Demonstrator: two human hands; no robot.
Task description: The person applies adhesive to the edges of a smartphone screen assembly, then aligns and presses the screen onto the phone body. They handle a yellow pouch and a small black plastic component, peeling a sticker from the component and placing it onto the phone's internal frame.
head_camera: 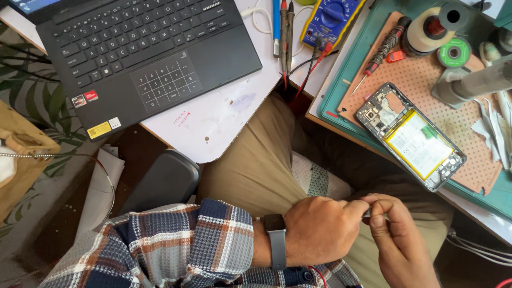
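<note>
**Both hands met over the lap on a small, half-hidden piece**

The left hand [320, 229] lay low over the person's lap, knuckles up, with a grey-strapped watch [276, 240] on its wrist and a plaid sleeve [181, 245] behind it. Its fingers were curled together, and their tips met the right hand [397, 240] just beside it. The right hand's thumb and forefinger were pinched together on a small thin object [372, 214], greyish and mostly hidden between the two hands; what it was could not be told. Whether the left hand also gripped that object or only touched it could not be made out.

Up and beyond the right hand, well apart from it, an opened phone [410, 136] lay on a perforated brown work mat [469, 138], its back off and its yellow battery [418, 144] showing. Farther out past the phone were a red-handled screwdriver [381, 50], a roll of pale tape [426, 26] and a small green spool [454, 52], all on the mat or a green-edged tray [333, 109] beneath it.

Well beyond the left hand, a black laptop [144, 48] sat on a white board [224, 117]. Between the laptop and the tray, a blue-and-yellow multimeter [330, 21] rested with its red and black probes [285, 37] alongside. Tan trousers [256, 160] filled the space just above the left hand.
</note>
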